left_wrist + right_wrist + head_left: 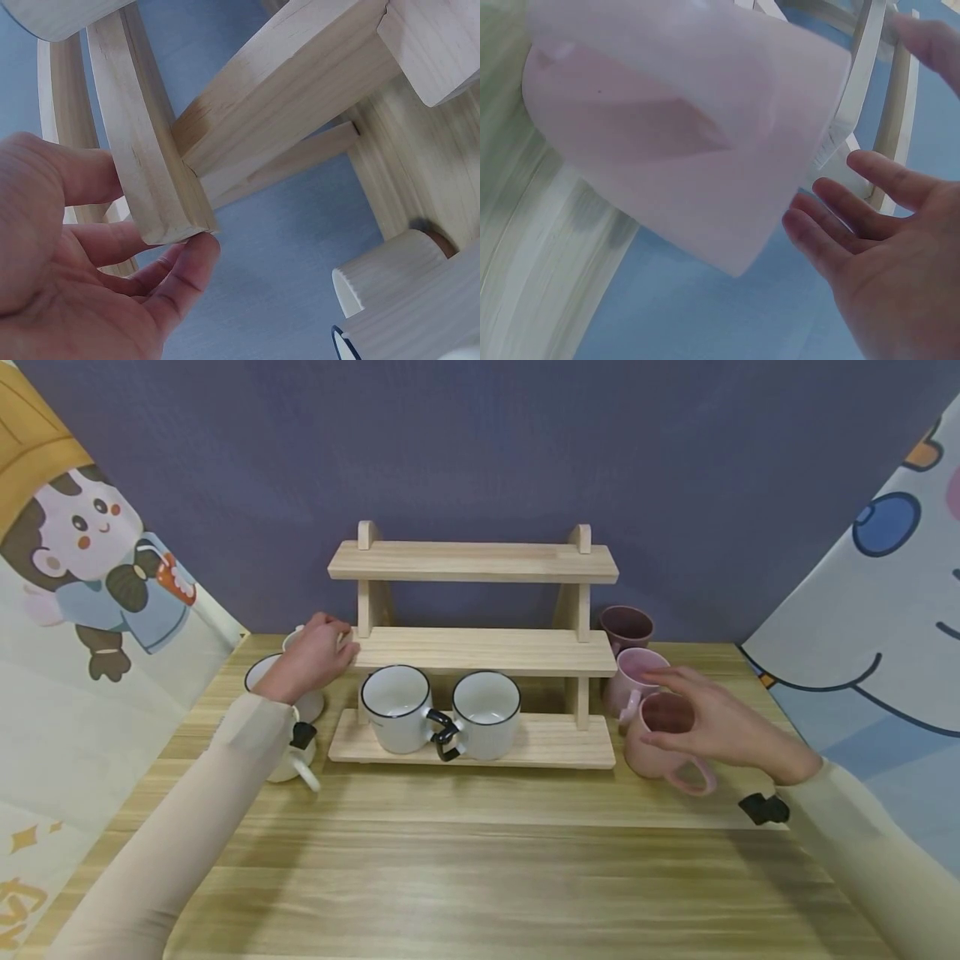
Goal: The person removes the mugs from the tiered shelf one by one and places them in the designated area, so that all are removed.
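Note:
A three-tier wooden rack [483, 649] stands on the table. My left hand [315, 652] grips the left end of its middle shelf [154, 157], thumb on one face and fingers curled about the other. Two white mugs with black rims, a left one [401, 727] and a right one [491, 739], sit on the bottom shelf with handles crossing. On the right, my right hand [708, 714] hovers over a pink mug [651, 756], fingers spread and thumb apart. In the right wrist view the fingertips are right at the rim of this pink mug [697, 195].
Behind the front pink mug stand a lighter pink mug [617, 692] and a dark mauve mug [626, 625]. Left of the rack are several white mugs, including a black-rimmed one [262, 670], partly hidden by my left arm. A dark blue wall [480, 452] rises behind the table [480, 877].

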### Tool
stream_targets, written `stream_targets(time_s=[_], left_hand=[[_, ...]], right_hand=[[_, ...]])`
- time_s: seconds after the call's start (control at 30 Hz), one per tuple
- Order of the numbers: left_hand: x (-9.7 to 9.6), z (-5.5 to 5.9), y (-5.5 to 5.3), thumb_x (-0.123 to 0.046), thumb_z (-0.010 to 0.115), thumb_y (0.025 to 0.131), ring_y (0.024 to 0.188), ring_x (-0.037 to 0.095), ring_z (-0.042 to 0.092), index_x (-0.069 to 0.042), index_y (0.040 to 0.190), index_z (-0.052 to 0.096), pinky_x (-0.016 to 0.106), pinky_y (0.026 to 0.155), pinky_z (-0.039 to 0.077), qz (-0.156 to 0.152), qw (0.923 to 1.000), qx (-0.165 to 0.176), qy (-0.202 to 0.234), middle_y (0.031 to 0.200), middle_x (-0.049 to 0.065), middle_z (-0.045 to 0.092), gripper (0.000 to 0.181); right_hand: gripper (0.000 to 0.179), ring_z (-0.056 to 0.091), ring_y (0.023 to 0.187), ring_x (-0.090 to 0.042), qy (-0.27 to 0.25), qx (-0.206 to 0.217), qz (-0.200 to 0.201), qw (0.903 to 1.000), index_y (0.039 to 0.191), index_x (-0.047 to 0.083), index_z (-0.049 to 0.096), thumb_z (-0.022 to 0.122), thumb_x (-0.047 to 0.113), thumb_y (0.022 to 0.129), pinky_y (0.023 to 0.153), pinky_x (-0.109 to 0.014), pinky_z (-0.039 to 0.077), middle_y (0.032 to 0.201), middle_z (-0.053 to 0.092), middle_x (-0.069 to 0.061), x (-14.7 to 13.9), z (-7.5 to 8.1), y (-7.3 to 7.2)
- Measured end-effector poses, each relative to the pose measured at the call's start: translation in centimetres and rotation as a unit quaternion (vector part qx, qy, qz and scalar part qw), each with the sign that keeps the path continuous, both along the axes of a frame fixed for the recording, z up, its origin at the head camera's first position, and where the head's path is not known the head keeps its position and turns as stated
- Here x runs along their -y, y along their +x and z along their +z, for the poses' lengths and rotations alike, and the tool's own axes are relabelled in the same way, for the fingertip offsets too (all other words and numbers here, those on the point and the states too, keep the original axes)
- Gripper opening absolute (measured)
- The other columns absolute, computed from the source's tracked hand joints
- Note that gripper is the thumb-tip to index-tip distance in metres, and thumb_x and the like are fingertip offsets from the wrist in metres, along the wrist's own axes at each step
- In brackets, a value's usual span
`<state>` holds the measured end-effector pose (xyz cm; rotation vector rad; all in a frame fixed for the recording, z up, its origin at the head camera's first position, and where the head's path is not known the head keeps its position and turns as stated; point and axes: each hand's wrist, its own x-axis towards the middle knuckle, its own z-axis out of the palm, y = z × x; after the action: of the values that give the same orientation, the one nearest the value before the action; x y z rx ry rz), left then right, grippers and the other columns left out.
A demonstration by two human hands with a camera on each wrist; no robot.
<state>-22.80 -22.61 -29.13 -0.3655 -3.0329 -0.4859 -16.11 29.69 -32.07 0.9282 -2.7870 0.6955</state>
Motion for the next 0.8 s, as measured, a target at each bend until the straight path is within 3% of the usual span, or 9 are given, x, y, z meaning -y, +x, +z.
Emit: stream_targets(time_s=[0.37,0.5,0.67,0.8], left_hand=[[0.1,0.0,0.0,-0.016,0.049,0.097,0.116,0.044,0.039,0.017,0.124,0.049,0.054,0.096,0.035,-0.001,1.0,-0.001,-0.001,0.123,0.034,0.043,0.043],[0.1,0.0,0.0,-0.016,0.049,0.097,0.117,0.044,0.039,0.017,0.124,0.048,0.054,0.096,0.035,-0.001,1.0,0.001,-0.001,0.123,0.034,0.043,0.043],[0.1,0.0,-0.1,-0.016,0.048,0.097,0.117,0.044,0.038,0.016,0.124,0.049,0.054,0.096,0.035,-0.001,1.0,0.003,0.001,0.124,0.033,0.043,0.042],[0.1,-0.1,-0.1,-0.016,0.048,0.097,0.117,0.044,0.038,0.017,0.124,0.049,0.054,0.096,0.035,-0.003,1.0,0.005,0.004,0.124,0.033,0.043,0.042]], right_hand=[[0.077,0.034,0.13,-0.037,0.006,0.009,-0.002,0.9999,0.136,0.006,0.05,0.081,0.036,0.073,0.095,-0.058,0.034,0.141,0.041,-0.013,1.1,0.2,-0.4],[0.077,0.033,0.131,-0.037,0.002,-0.009,0.019,0.9998,0.136,0.006,0.05,0.083,0.033,0.072,0.096,-0.056,0.035,0.143,0.04,-0.011,1.7,0.3,-0.7],[0.074,0.039,0.126,-0.031,0.002,-0.048,0.058,0.9972,0.131,0.003,0.052,0.085,0.028,0.069,0.096,-0.041,0.036,0.139,0.041,-0.01,2.6,0.4,-1.2],[0.074,0.04,0.124,-0.03,0.004,-0.041,0.042,0.9983,0.13,0.001,0.052,0.084,0.029,0.07,0.094,-0.046,0.038,0.137,0.042,-0.014,3.2,0.6,-1.2]])
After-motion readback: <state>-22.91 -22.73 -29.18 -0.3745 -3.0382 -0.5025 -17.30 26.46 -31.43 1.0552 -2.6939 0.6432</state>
